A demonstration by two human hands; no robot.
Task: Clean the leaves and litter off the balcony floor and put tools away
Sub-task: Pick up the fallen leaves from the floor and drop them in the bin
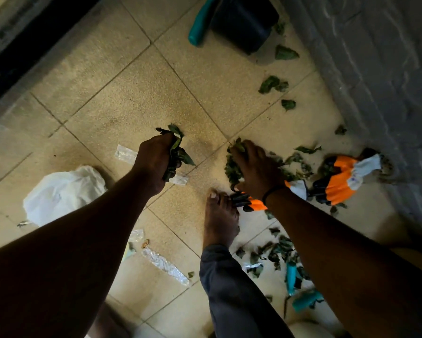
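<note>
My left hand (154, 159) grips a bunch of green leaves (178, 152) just above the tiled floor. To its right, my right hand (254, 167) reaches down onto a pile of leaves (232, 167), fingers curled over them. More leaves lie scattered along the wall (273, 84) and by my right arm (275, 252). Two orange, black and white gloves lie on the floor, one (339, 181) near the wall, the other (256, 203) partly under my right wrist. Teal-handled tools (291, 276) lie among the leaves at lower right.
A black pot (244, 23) and a teal handle (200, 23) stand at the top. A white plastic bag (61, 193) lies at left. Clear plastic wrappers (165, 265) lie on the tiles. My bare foot (219, 220) stands between my arms. A grey wall (380, 69) runs along the right.
</note>
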